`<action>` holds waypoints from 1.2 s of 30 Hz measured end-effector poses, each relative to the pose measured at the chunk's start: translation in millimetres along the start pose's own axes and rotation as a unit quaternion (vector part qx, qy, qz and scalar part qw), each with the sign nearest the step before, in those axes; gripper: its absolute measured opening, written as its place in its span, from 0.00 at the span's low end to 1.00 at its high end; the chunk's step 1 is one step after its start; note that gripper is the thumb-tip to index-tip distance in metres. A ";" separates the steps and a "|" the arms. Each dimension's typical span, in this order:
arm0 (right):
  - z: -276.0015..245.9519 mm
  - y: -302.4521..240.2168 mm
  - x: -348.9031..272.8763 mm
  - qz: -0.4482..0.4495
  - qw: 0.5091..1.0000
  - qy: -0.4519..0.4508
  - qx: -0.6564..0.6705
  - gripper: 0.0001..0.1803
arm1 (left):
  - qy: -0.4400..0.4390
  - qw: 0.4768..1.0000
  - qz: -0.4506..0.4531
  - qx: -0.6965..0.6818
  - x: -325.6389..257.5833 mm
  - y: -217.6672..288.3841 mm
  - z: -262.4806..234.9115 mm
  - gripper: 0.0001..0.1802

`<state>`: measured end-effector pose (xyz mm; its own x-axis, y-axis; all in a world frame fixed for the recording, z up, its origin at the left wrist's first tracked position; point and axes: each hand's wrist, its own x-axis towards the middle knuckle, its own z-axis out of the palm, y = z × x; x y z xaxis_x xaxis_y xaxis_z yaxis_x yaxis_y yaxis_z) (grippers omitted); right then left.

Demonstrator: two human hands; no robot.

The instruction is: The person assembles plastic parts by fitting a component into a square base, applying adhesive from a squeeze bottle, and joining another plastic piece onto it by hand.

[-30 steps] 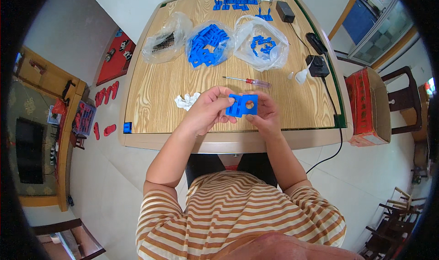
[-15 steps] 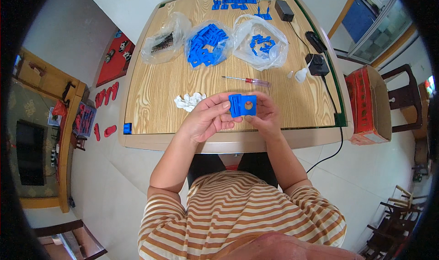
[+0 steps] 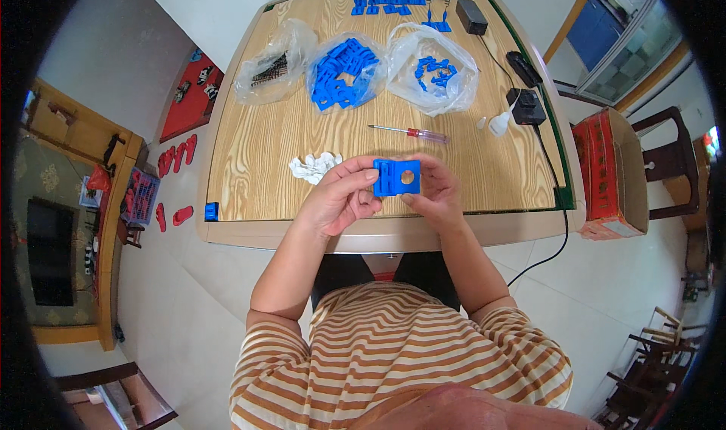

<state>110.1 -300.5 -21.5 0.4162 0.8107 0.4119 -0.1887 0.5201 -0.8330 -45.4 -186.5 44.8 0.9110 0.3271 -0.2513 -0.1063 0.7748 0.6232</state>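
Between my two hands, above the near part of the table, is a blue plastic piece [image 3: 389, 178] with a round hole on its right side and raised ridges on its left. My left hand [image 3: 345, 198] pinches its left end, thumb on top. My right hand [image 3: 439, 191] grips the right end, its thumb at the lower edge. A screwdriver [image 3: 414, 133] with a clear, red-collared handle lies just beyond the hands. Left of it, crumpled white tissue [image 3: 314, 167] sits near my left hand.
Across the table [image 3: 257, 158] stand plastic bags of dark springs [image 3: 271, 68], blue plates [image 3: 342, 73] and small blue parts [image 3: 435, 73]. Blue bases with upright springs [image 3: 389, 5] line the far edge. Black adapters [image 3: 526, 106] and cables lie at the right; a cardboard box [image 3: 609, 174] stands beside the table.
The blue piece has shifted slightly left and turned, so its ridged side faces up more squarely. Both hands keep their grip.
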 end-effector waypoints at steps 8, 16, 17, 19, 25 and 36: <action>-2.0 1.2 -1.2 0.007 0.999 0.001 -0.038 0.32 | 0.035 0.994 0.032 0.095 -6.3 0.1 16.0 0.17; 0.1 -1.0 -0.8 -0.015 0.999 0.003 -0.050 0.32 | 0.055 0.985 0.050 0.159 -10.7 -0.6 25.3 0.17; 0.1 -1.2 -0.5 -0.014 0.998 0.003 -0.056 0.31 | 0.053 0.983 0.056 0.165 -11.2 -0.2 26.6 0.17; 0.4 -1.8 0.0 -0.014 0.998 0.002 -0.063 0.31 | 0.050 0.983 0.064 0.165 -10.4 -1.1 25.1 0.17; 3.8 -9.9 3.5 -0.017 0.998 -0.007 -0.057 0.31 | 0.013 0.987 0.060 0.147 -9.8 3.6 23.8 0.18; 8.3 -15.5 5.7 -0.024 0.996 -0.019 -0.085 0.30 | 0.013 0.987 0.057 0.147 -11.4 6.8 25.4 0.19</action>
<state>108.0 -301.7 -3.2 0.3860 0.7975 0.4637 -0.0144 0.5078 -0.8613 -46.4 -198.7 70.7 0.8889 0.4194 -0.1841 -0.0835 0.5437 0.8351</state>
